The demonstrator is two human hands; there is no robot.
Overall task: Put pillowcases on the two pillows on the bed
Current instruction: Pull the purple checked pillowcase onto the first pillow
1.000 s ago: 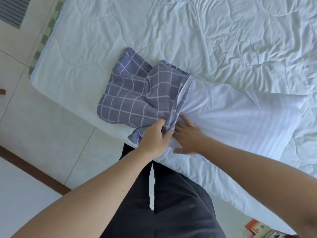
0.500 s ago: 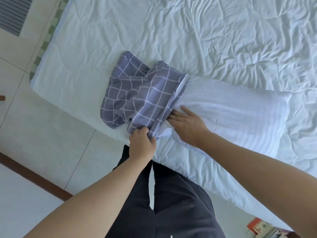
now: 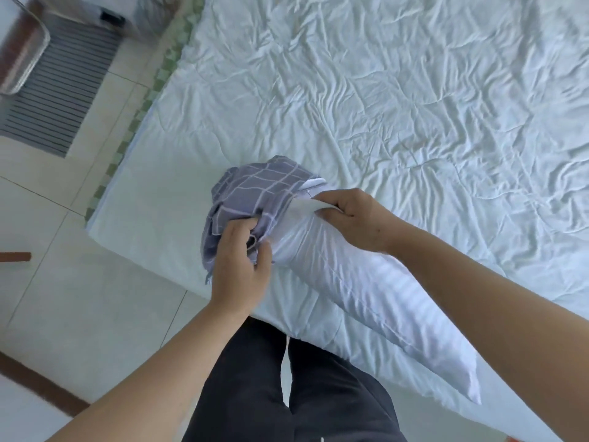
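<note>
We observed one white pillow lying along the near edge of the bed, its far end pushed into the bunched grey checked pillowcase. The pillowcase covered only that end; the rest of the pillow was bare, and its other end reached toward the lower right. The left hand held the gathered pillowcase at its near side, fingers curled into the fabric and thumb beside the pillow. The right hand pinched a fold of the white pillow just beside the pillowcase opening, fingers curled over it. The two hands sat near each other at the pillowcase mouth, not touching. We saw only one pillow in view. The bed carried a wrinkled white quilt. The person's dark trousers stood against the bed edge. A striped grey mat lay on the tiled floor at upper left.
</note>
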